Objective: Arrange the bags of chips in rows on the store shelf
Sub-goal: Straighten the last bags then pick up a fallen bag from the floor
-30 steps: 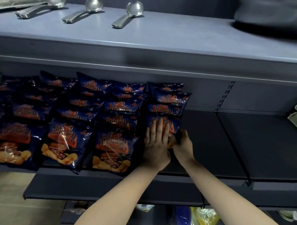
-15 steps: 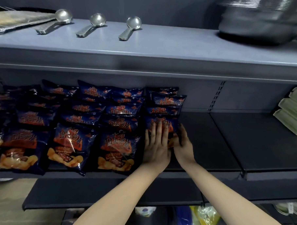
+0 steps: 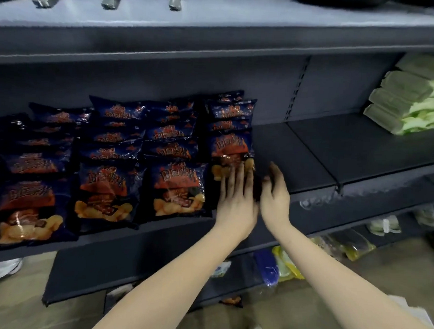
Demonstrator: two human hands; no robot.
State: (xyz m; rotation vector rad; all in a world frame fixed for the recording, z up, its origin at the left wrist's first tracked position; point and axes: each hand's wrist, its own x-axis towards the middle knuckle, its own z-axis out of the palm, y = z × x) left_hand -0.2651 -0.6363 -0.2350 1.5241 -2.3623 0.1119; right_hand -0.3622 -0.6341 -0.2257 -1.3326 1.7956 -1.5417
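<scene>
On the shelf (image 3: 310, 156), flat left hand (image 3: 235, 202) settles the front bag (image 3: 230, 150); right hand (image 3: 274, 194) relaxed, empty; next probably needs another bag.

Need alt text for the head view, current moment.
A person's left hand lies flat on the front chip bag of the rightmost row on a dark shelf; the right hand is open beside it.

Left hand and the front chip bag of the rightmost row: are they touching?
Touching. The head view shows the left hand with straight fingers laid flat on the lower part of the front chip bag.
</scene>
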